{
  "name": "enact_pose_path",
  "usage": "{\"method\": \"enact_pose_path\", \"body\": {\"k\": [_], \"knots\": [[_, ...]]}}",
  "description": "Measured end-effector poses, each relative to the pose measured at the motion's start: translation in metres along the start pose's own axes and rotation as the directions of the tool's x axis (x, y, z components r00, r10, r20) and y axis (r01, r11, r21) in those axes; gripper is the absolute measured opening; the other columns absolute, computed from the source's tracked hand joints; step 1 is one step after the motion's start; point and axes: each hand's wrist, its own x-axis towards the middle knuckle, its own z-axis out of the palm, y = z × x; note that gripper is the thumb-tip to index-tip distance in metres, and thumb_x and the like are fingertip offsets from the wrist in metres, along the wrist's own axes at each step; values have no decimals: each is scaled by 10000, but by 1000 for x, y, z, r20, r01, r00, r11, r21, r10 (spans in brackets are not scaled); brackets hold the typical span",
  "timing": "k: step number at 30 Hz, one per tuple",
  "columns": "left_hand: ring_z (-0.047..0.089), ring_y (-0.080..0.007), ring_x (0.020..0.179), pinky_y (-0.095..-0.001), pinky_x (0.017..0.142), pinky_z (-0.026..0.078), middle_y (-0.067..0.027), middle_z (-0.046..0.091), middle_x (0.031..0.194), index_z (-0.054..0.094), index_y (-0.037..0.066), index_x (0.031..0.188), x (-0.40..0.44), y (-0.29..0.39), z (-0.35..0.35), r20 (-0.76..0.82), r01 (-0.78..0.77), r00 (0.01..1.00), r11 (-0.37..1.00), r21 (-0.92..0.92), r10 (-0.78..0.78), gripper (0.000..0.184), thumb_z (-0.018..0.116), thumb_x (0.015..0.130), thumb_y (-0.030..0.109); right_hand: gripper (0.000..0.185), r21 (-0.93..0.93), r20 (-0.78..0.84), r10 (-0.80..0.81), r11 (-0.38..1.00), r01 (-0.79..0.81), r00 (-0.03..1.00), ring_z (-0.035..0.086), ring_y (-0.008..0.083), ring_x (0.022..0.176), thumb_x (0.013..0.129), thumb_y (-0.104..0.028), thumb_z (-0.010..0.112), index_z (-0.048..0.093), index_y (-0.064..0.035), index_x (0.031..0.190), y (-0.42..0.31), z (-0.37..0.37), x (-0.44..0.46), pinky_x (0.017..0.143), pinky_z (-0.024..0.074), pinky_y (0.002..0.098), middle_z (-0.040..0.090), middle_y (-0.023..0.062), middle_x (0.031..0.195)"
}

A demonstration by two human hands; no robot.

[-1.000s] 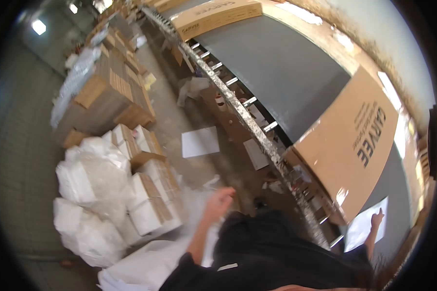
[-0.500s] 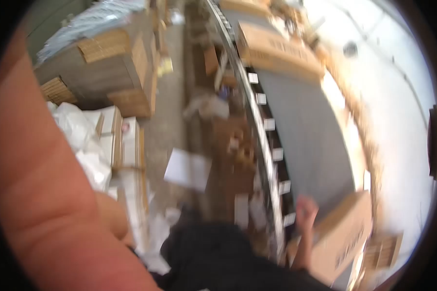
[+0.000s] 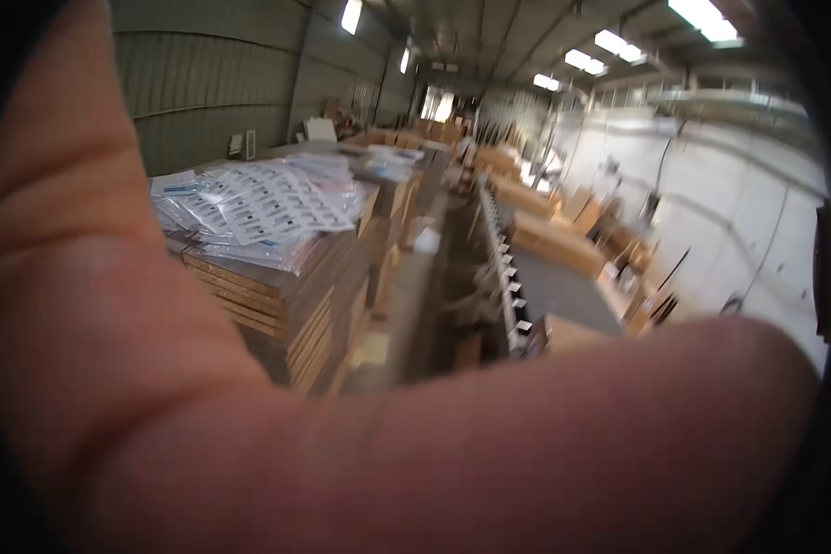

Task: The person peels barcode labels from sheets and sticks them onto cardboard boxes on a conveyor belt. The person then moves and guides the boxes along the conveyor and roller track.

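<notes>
My left hand (image 3: 277, 462) fills the left side and bottom of the head view, very close to the lens. One digit rises along the left edge and another stretches right across the bottom, so they are spread apart. Nothing shows between them; the rest of the hand is out of frame. Beyond it, printed label sheets in clear plastic (image 3: 277, 203) lie on a stack of brown boards (image 3: 240, 295). My right hand is not in view.
A conveyor (image 3: 563, 300) with a pale side rail runs away on the right, carrying long cardboard boxes (image 3: 554, 242). A narrow aisle (image 3: 411, 305) separates it from the board stacks. A white wall (image 3: 711, 203) stands at right.
The view has swung up from the floor and conveyor to the length of the hall. My left hand now also covers the bottom. My right hand, earlier near a box, has left view.
</notes>
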Motion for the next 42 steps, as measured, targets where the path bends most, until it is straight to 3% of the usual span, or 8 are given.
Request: {"method": "enact_pose_path", "body": {"k": [12, 17, 22, 24, 27, 29, 38, 42], "knots": [[456, -351, 1411, -452, 991, 496, -198, 428, 1582, 408, 79, 1563, 93, -280, -148, -2, -101, 995, 961, 256, 104, 932, 889, 768, 151, 132, 44, -33, -206, 977, 208, 978, 729, 354, 813, 887, -36, 703, 754, -18, 1007, 0, 8, 358, 769, 585, 432, 722, 177, 873], [458, -345, 1405, -446, 981, 498, -194, 424, 1583, 411, 79, 1560, 111, -397, -232, 26, -148, 989, 943, 297, 147, 923, 884, 771, 144, 100, 87, 37, -96, 992, 92, 995, 715, 340, 748, 936, -60, 706, 749, -10, 1011, -25, 45, 530, 664, 570, 404, 729, 169, 888], [460, -340, 1400, -440, 971, 499, -190, 419, 1585, 414, 79, 1557, 158, -532, -331, 35, -197, 980, 930, 310, 195, 914, 880, 773, 138, 247, -81, 99, 228, 972, -221, 968, 736, 314, 747, 976, -242, 679, 754, -20, 1054, 136, 147, 571, 707, 589, 401, 725, 186, 796], [460, -337, 1398, -437, 967, 499, -189, 417, 1585, 415, 79, 1556, 182, -589, -365, 46, -203, 979, 933, 298, 198, 910, 878, 774, 135, 312, -153, 255, 572, 820, -552, 780, 760, 303, 796, 933, -302, 692, 769, -37, 1079, 204, 183, 537, 762, 599, 410, 777, 163, 874], [462, -334, 1395, -434, 961, 500, -187, 414, 1586, 417, 79, 1555, 220, -674, -401, 61, -219, 976, 936, 277, 210, 905, 875, 776, 131, 285, -268, 456, 872, 325, -907, 178, 771, 297, 808, 938, -307, 680, 786, -57, 1028, 189, 194, 516, 771, 605, 411, 788, 125, 852], [462, -332, 1393, -431, 958, 500, -185, 413, 1587, 418, 79, 1554, 239, -728, -421, 78, -233, 972, 931, 280, 220, 901, 873, 777, 129, 292, -250, 488, 868, 241, -938, 93, 768, 288, 796, 948, -317, 663, 788, -59, 1002, 168, 190, 564, 763, 605, 409, 786, 119, 841], [466, -322, 1383, -420, 940, 503, -178, 405, 1590, 424, 79, 1549, 299, -1003, -514, 196, -360, 933, 807, 468, 303, 886, 865, 782, 117, 381, -270, 604, 760, 479, -836, 240, 759, 248, 740, 994, -361, 582, 800, -68, 886, 235, 253, 930, 726, 606, 404, 777, 94, 791], [468, -317, 1379, -415, 932, 504, -175, 401, 1591, 426, 79, 1547, 327, -1137, -613, 111, -275, 953, 658, 701, 281, 879, 862, 784, 112, 441, -383, 703, 525, 848, -366, 480, 754, 230, 715, 1014, -381, 547, 806, -72, 834, 286, 284, 1226, 710, 606, 401, 773, 83, 769]]}}
